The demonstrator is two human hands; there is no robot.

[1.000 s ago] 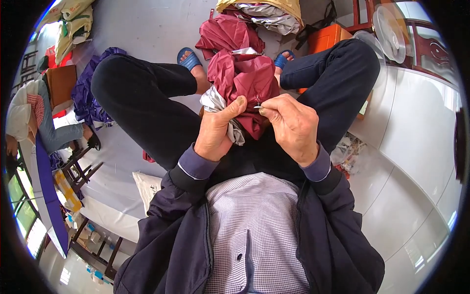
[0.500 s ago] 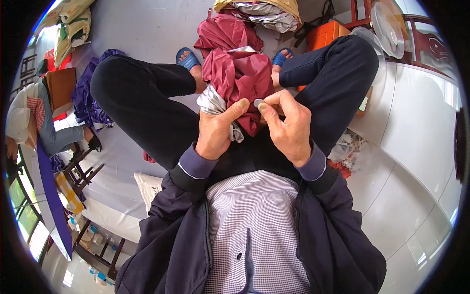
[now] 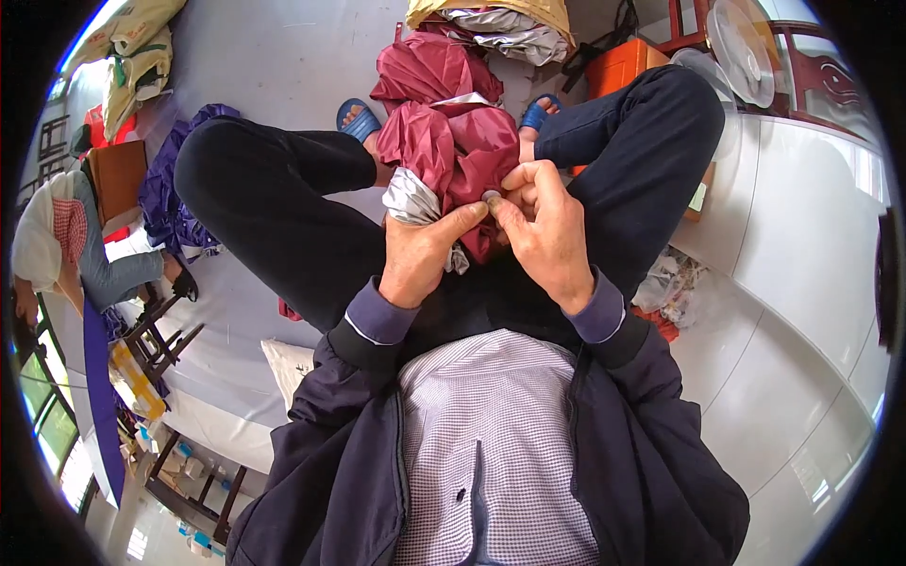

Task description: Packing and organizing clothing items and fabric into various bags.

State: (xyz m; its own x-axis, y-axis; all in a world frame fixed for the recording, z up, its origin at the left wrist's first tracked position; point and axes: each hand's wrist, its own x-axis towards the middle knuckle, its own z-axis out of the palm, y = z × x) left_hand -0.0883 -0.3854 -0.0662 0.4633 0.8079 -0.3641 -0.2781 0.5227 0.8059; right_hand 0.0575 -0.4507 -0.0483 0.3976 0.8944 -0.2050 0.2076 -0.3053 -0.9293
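A long bunch of maroon fabric [image 3: 429,141] with a shiny silver underside [image 3: 411,196] runs from between my feet up to my lap. My left hand [image 3: 420,250] is closed on this fabric, its thumb lying along the top and pointing right. My right hand [image 3: 545,231] pinches a small round pale disc [image 3: 491,196] between thumb and forefinger. The disc meets the cloth right beside my left thumb tip. The fingers of my left hand are mostly hidden under the cloth.
Beyond my feet stands a yellow sack [image 3: 557,19] stuffed with silver cloth. An orange box [image 3: 618,68] is behind my right knee. Dark purple fabric [image 3: 170,184] lies left of my left knee. Another person [image 3: 118,269] sits at the far left beside a purple cloth strip.
My right hand has moved slightly left, bringing the disc from just apart to against the fabric by my left thumb. The left hand has hardly moved.
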